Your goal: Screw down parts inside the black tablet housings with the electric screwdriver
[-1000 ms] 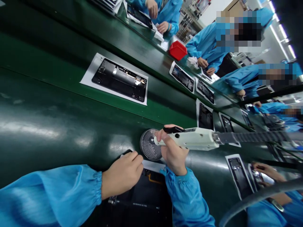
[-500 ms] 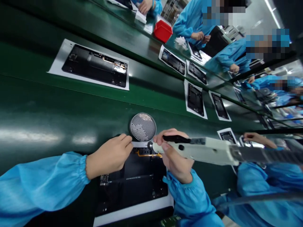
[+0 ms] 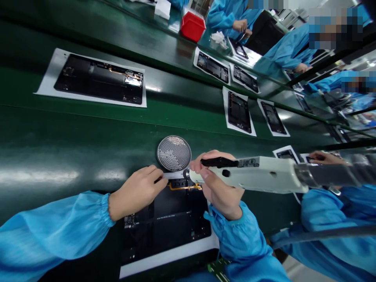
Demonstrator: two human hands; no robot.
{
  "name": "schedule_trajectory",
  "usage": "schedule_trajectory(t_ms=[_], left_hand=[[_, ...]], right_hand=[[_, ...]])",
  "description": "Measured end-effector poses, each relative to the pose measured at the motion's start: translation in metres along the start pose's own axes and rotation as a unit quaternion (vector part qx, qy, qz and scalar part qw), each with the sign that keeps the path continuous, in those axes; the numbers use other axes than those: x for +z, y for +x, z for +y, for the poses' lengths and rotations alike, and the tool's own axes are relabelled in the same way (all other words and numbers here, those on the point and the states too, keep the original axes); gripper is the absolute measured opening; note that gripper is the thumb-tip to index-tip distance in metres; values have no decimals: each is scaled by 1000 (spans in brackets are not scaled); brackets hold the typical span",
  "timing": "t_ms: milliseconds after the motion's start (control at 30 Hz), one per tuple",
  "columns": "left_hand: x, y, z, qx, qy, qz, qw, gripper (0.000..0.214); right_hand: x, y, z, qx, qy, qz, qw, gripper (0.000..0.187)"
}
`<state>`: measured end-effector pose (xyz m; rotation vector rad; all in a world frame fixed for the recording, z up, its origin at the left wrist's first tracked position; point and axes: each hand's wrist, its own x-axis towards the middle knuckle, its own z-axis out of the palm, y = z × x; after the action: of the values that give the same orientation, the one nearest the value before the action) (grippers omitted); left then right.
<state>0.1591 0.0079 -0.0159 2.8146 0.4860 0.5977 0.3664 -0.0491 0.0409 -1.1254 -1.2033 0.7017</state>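
Observation:
An opened black tablet (image 3: 167, 225) lies in front of me on a white sheet (image 3: 167, 257), with an orange flex cable (image 3: 182, 188) near its far edge. My right hand (image 3: 221, 190) is wrapped round a pale electric screwdriver (image 3: 264, 172), its nose over that far edge. My left hand (image 3: 138, 192) is closed, thumb and fingers pinched at the far left of the tablet, by a pale strip (image 3: 174, 175) that runs to the screwdriver's nose. What its fingertips hold is hidden. Just beyond both hands sits a round dimpled metal dish (image 3: 174, 152).
Another opened tablet (image 3: 100, 80) lies on paper at far left. Several more lie along the green bench (image 3: 73, 137) to the right. A red bin (image 3: 192, 26) stands at the back. A co-worker's hand (image 3: 327, 158) is close by at right; other people sit opposite.
The view has shifted slightly, so the far tablets and red bin sit farther left. Both hands stay at the tablet's far edge, the screwdriver still in my right; my left fingers have moved slightly.

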Motion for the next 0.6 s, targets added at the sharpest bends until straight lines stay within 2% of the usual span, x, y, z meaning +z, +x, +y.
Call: schedule_trajectory(t_ms=[200,267,367,500,600], left_hand=[[1,-1,-2,113,30,52,992,23],[1,-2,-4,130,21,77,988,22],[0,-4,-6,89,3,84,993,24],[-1,-5,-6,4,-55,57,997,25],[0,-3,-3,-5,-74,37,997,20]], right_hand=[[2,1,-2,7,-5,7,1000,18],[1,1,-1,6,-9,14,1000,18],[-1,2,-1,9,-14,23,1000,18],[-1,1,0,18,-17,18,1000,18],[-1,-1,1,18,-10,13,1000,18]])
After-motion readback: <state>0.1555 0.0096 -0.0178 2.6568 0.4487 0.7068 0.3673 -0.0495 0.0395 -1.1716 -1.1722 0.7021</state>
